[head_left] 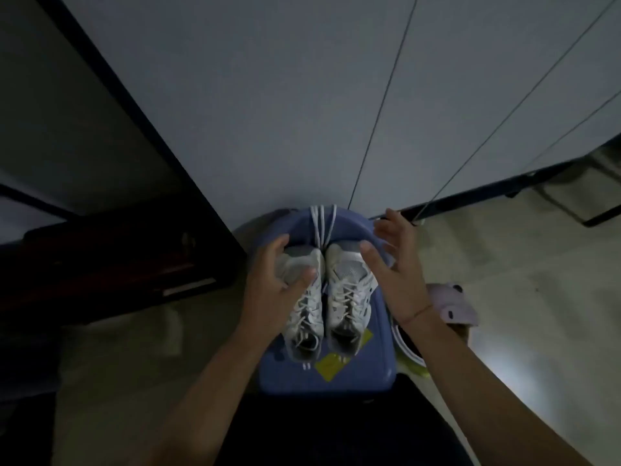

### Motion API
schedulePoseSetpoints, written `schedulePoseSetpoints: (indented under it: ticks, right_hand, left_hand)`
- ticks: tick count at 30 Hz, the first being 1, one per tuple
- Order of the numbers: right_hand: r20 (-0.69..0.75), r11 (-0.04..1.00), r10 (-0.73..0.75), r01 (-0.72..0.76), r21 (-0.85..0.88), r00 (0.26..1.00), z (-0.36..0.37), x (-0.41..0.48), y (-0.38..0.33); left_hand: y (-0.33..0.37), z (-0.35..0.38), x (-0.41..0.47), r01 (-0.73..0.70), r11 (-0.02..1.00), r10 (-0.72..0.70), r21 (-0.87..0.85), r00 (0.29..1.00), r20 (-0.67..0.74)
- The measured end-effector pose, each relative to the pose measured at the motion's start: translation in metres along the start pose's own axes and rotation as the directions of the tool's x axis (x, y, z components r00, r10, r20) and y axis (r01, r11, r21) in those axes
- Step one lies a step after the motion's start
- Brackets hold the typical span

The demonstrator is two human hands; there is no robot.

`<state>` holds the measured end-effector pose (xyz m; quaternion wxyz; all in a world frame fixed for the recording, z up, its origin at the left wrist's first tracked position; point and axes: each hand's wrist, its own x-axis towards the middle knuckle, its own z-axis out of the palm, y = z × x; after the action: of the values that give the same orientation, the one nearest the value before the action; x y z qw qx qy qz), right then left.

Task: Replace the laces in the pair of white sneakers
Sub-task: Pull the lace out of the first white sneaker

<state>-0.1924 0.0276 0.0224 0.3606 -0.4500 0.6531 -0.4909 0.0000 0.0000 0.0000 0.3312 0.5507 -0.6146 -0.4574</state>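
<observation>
Left hand (268, 280) curling round toe of left sneaker (304, 311), thumb pressing on upper. Sneakers sitting between hands on blue surface (356, 375), toes pointing away, laces threaded. Spare laces (321, 223) lying beyond fingertips, draping over far edge. Right sneaker (349, 297) lying just beside mate. Right hand (393, 264) hovering spread beside its toe, gripping nothing. Judgement: shoes light, uppers soft, soles stiff; gripping at midfoot advisable; laces limp, pinching at tips.

A thin cord bracelet (417, 313) sits at the wrist of the right hand (393, 264), both forearms (215, 381) unsleeved
</observation>
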Motion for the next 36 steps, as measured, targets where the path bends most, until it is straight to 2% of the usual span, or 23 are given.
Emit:
schedulePoseSetpoints:
  ticks: [3, 5, 9, 12, 15, 20, 28, 31, 36]
  right_hand:
    - [-0.016, 1.0, 0.022, -0.022, 0.019, 1.0, 0.004, -0.004, 0.057]
    - [-0.022, 0.999, 0.033, -0.033, 0.028, 0.999, 0.008, -0.007, 0.092]
    - [-0.039, 0.998, -0.045, 0.046, 0.032, 0.998, 0.007, -0.01, 0.147]
    - [-0.03, 0.994, -0.106, 0.106, 0.02, 0.994, 0.005, -0.012, 0.173]
    - [-0.011, 0.993, -0.119, 0.119, 0.011, 0.993, 0.007, -0.018, 0.191]
    - [0.026, 0.996, -0.088, 0.088, 0.0, 0.996, 0.009, -0.031, 0.203]
    - [0.117, 0.999, 0.048, -0.051, 0.015, 0.992, 0.023, -0.038, 0.23]
    - [0.13, 0.994, 0.077, -0.085, 0.061, 0.989, 0.023, -0.032, 0.234]
    - [0.125, 0.979, 0.11, -0.129, 0.157, 0.986, 0.019, -0.036, 0.226]
  left_hand:
    - [-0.044, 0.026, 0.006, -0.061, 0.996, 0.062, 0.064, 0.998, -0.017]
    - [-0.072, 0.042, 0.008, -0.15, 0.981, 0.155, 0.126, 0.988, -0.029]
    - [-0.112, 0.062, 0.01, -0.376, 0.902, 0.404, 0.211, 0.908, -0.108]
    - [-0.128, 0.071, 0.009, -0.476, 0.849, 0.513, 0.231, 0.848, -0.136]
    - [-0.14, 0.079, 0.007, -0.519, 0.813, 0.563, 0.265, 0.817, -0.127]
    - [-0.148, 0.085, -0.004, -0.484, 0.849, 0.518, 0.209, 0.842, -0.154]
    - [-0.161, 0.098, -0.039, -0.415, 0.896, 0.434, 0.159, 0.894, -0.112]
    - [-0.159, 0.102, -0.052, -0.362, 0.925, 0.372, 0.111, 0.924, -0.089]
    - [-0.15, 0.102, -0.063, -0.333, 0.932, 0.341, 0.141, 0.94, -0.031]
